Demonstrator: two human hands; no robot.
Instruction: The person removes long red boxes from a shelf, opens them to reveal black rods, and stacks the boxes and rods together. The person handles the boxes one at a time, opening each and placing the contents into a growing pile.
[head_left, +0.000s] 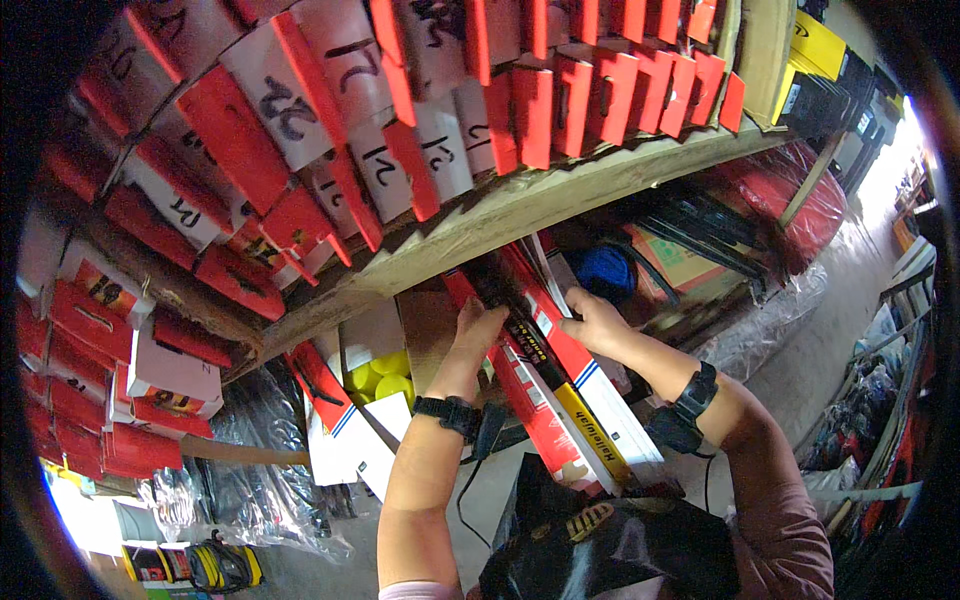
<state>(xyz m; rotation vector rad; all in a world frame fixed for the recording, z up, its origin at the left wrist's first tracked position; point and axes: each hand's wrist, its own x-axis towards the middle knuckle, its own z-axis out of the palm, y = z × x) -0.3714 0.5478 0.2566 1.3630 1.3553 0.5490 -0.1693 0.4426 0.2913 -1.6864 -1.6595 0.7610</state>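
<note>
Before my body lies a long red-and-white cardboard carton (517, 390) with a narrow black and yellow strip (581, 420) along it that bears writing. It slants from my apron up to the dark space beneath a wooden shelf beam, where its far end is hidden. My left hand (480, 330) grips the carton's left side, thumb over the black part. On the other side, my right hand (598, 324) holds the red edge with bent fingers. Whether this is one carton or several side by side, I cannot tell. Black straps with small devices are on both forearms.
Rows of red-and-white boxes (277, 112) with handwritten numbers fill the shelf above the wooden beam (480, 240). Below stand yellow-green round items (386, 375) in a box and a blue round object (604, 271). Plastic-wrapped goods (255, 465) lie at left. Another red-and-white carton (337, 420) leans nearby.
</note>
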